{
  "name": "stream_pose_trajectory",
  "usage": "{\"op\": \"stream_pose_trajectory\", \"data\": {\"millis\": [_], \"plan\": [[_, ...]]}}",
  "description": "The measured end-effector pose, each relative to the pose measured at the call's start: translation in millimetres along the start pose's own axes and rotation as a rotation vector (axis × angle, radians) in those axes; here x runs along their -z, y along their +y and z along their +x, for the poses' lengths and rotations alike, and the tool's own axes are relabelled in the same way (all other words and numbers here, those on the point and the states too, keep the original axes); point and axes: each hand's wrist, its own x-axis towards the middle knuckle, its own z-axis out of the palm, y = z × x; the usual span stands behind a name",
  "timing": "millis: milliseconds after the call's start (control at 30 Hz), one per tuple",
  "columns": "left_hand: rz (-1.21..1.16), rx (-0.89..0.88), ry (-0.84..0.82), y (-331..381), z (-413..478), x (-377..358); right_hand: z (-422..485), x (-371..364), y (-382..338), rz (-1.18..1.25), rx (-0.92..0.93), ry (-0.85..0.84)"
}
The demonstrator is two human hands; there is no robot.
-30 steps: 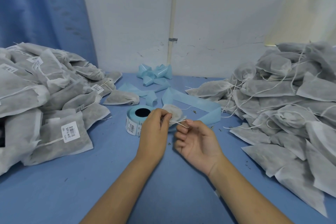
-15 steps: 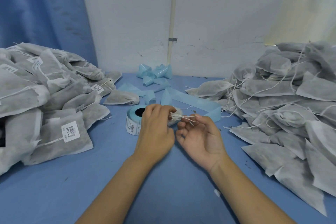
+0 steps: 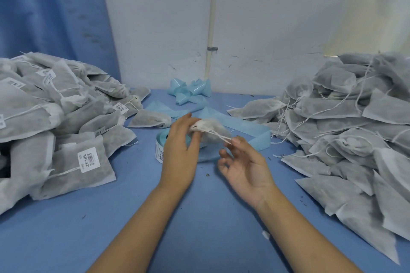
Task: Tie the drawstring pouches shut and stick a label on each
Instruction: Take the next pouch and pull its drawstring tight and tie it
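A grey drawstring pouch (image 3: 211, 129) hangs above the table's middle, its gathered neck turned toward my left hand (image 3: 180, 147), which pinches it at the neck. White strings (image 3: 219, 135) run from the neck down to my right hand (image 3: 243, 163), whose thumb and forefinger pinch their ends; its other fingers are spread, palm up. Under both hands lies the blue roll of barcode labels (image 3: 160, 150), mostly hidden by my left hand.
A heap of labelled, tied pouches (image 3: 51, 122) fills the left side. An unlabelled heap with loose strings (image 3: 346, 126) fills the right side. Blue backing strip (image 3: 250, 131) and crumpled blue scraps (image 3: 190, 91) lie behind the hands. A white wall and blue curtain stand behind.
The pouch has turned so its gathered neck shows at my left fingers. My right hand has drawn the strings out to the right and opened its other fingers.
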Motion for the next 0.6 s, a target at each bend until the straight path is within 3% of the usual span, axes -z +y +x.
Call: {"op": "stream_pose_trajectory", "data": {"millis": [167,400,600], "plan": [[-0.205,0.041,0.136,16,4,0,-1,-5,8,-0.458,0.242,0.176],[-0.120,-0.014,0.153,19,3,-1,3,-6,12,-0.365,0.321,0.214],[-0.047,-0.026,0.131,15,5,3,3,-9,15,-0.437,0.339,0.267]]}}
